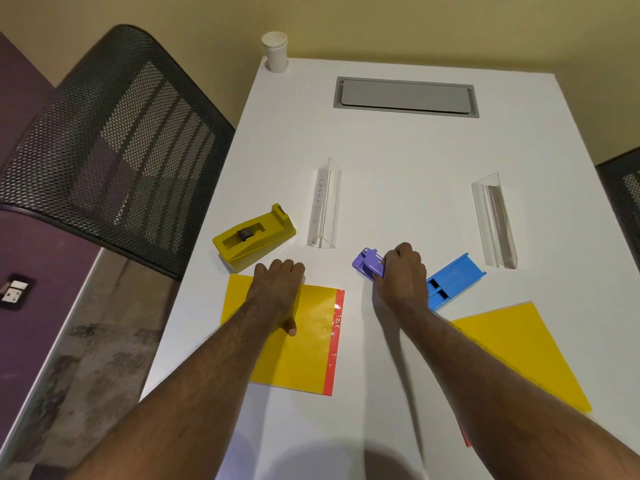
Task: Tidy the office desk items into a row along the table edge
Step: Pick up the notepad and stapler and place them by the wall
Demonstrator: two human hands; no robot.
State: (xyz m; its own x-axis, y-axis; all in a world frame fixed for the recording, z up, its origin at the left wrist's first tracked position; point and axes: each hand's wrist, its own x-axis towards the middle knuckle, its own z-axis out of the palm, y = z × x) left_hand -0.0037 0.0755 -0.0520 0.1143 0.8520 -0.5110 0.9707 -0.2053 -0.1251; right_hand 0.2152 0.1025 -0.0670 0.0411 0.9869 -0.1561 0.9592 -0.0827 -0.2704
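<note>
My left hand (277, 289) lies on the far edge of a yellow folder with a red strip (311, 341), fingers curled over that edge and thumb pressed on top. My right hand (401, 275) grips a small purple stapler-like tool (365, 263) at mid-table. Just right of that hand lies a blue plastic holder (453, 278). A yellow tape dispenser (252, 237) stands near the left table edge. Two clear acrylic name stands are further out, one (325, 206) in the middle and one (495, 223) to the right. A second yellow folder (519, 348) lies at the right, partly under my right forearm.
The white table (398, 150) has a grey cable hatch (405, 97) at the far side and a white paper cup (276, 51) at the far left corner. A black mesh chair (114, 147) stands close to the left edge; another chair (623, 192) shows at the right.
</note>
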